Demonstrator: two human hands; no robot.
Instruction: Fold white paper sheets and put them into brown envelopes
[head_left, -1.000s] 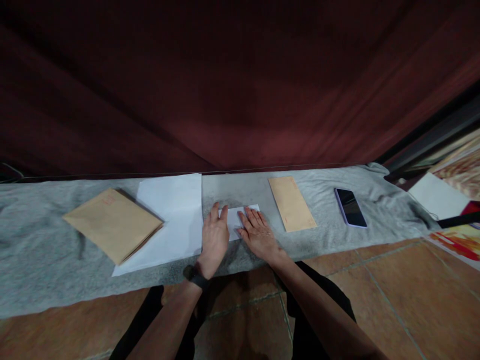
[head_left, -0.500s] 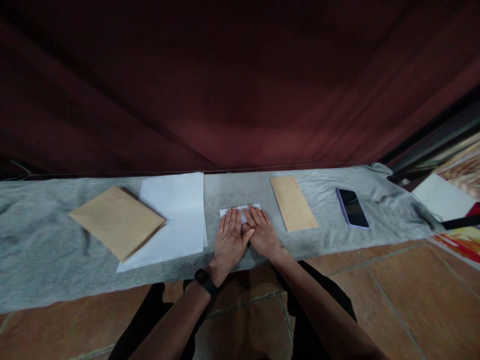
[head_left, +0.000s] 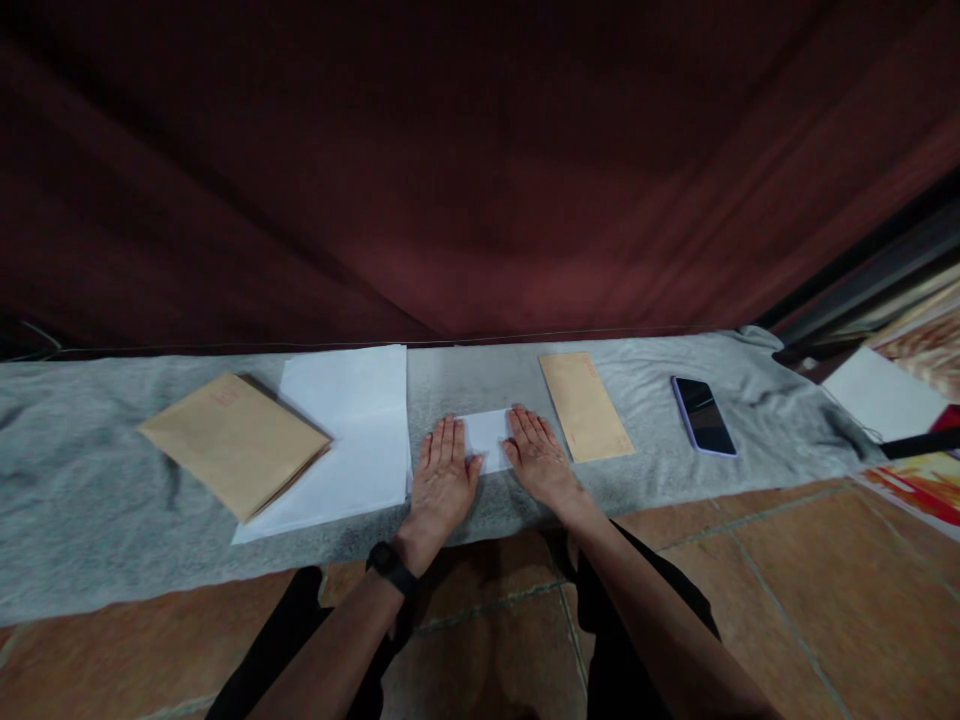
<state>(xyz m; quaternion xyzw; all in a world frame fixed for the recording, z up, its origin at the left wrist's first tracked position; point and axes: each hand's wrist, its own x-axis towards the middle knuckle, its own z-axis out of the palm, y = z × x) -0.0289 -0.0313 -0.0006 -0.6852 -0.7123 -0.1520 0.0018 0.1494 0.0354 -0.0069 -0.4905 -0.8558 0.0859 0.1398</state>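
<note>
A small folded sheet of white paper point(head_left: 487, 440) lies on the grey cloth, its middle showing between my hands. My left hand point(head_left: 442, 478) rests flat over its left end, fingers stretched forward and thumb out to the side. Over the right end lies my right hand point(head_left: 541, 462), also flat, its fingers pointing away from me. Both ends of the paper are covered by the hands. Just right of my right hand sits a single brown envelope point(head_left: 589, 408).
At left, a stack of brown envelopes point(head_left: 236, 440) partly covers white paper sheets point(head_left: 360, 430). A phone point(head_left: 705, 417) lies to the right on the grey cloth point(head_left: 90, 520). Dark red fabric point(head_left: 480, 200) hangs behind. Tiled floor point(head_left: 810, 580) shows below the near edge.
My hands were side by side with thumbs meeting over the folded paper. They have slid apart, left hand leftward and right hand rightward, uncovering the paper's middle.
</note>
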